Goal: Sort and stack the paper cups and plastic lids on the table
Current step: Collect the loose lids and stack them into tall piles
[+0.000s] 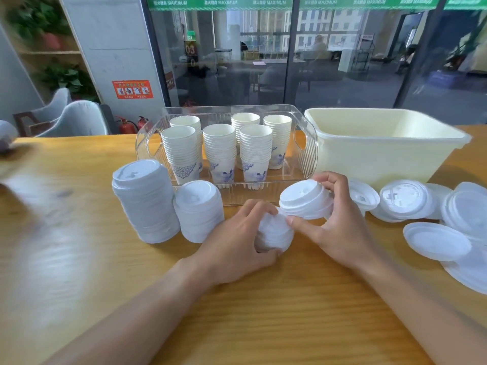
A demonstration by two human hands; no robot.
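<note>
Wooden table [263,312]: left hand [237,246] grips a small lid stack [275,234]; right hand [340,227] pinches another lid stack [303,198].

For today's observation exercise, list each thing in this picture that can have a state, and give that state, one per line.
Clear plastic bin: holds six upright stacks of paper cups.
Cream plastic tub: open, contents hidden.
Two tall white lid stacks: upright, side by side.
Loose white lids: scattered, unstacked.
Left hand: gripping a small lid stack.
Right hand: holding a short lid stack.
</note>
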